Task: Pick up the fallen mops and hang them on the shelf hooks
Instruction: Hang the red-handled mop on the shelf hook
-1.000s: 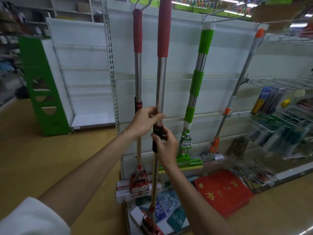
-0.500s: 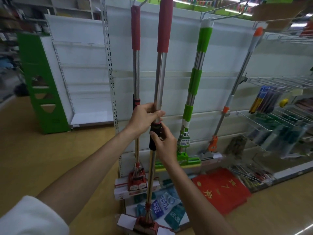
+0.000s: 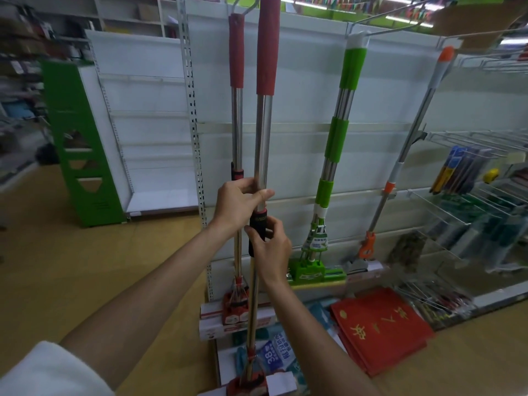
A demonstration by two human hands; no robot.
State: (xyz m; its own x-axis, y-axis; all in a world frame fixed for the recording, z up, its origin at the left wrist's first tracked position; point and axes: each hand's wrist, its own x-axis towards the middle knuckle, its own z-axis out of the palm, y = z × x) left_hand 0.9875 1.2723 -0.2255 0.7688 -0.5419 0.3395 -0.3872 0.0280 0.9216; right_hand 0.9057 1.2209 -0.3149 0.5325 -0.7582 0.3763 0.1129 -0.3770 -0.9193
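We face a white shelf [image 3: 300, 95] with a slotted post [image 3: 194, 124] at its left edge and wire hooks [image 3: 380, 21] along its top. Three mops hang against its back panel: a red mop [image 3: 236, 124] on the left, a green mop [image 3: 337, 138] in the middle, and an orange mop [image 3: 411, 132] on the right, both of these tilted. On the base we see red mats [image 3: 383, 327] stacked flat, blue packets [image 3: 278, 352] just left of them, and white boxes [image 3: 211, 318] behind the red mop's head. Wire racks [image 3: 457, 207] jut from the shelf's right part. The shelf stands on a tan floor [image 3: 85, 267]; a green unit [image 3: 77, 144] stands there too, well to the left.
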